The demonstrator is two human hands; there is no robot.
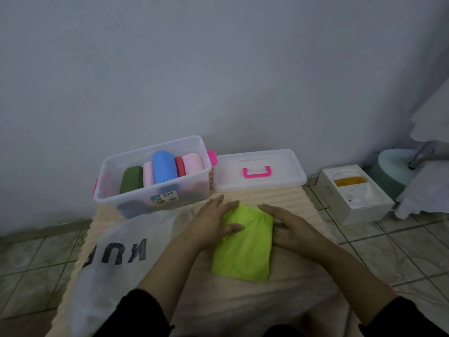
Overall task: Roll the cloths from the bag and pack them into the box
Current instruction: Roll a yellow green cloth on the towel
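Green cloth (244,242) folded flat between left hand (213,223) and right hand (291,229), both spread, fingers straight, pressing its far end. Best rolled tight from there, edges squared, then stood in box (155,176) beyond left hand.

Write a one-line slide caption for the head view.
Both hands flatten a folded green cloth beside the box of rolled cloths.
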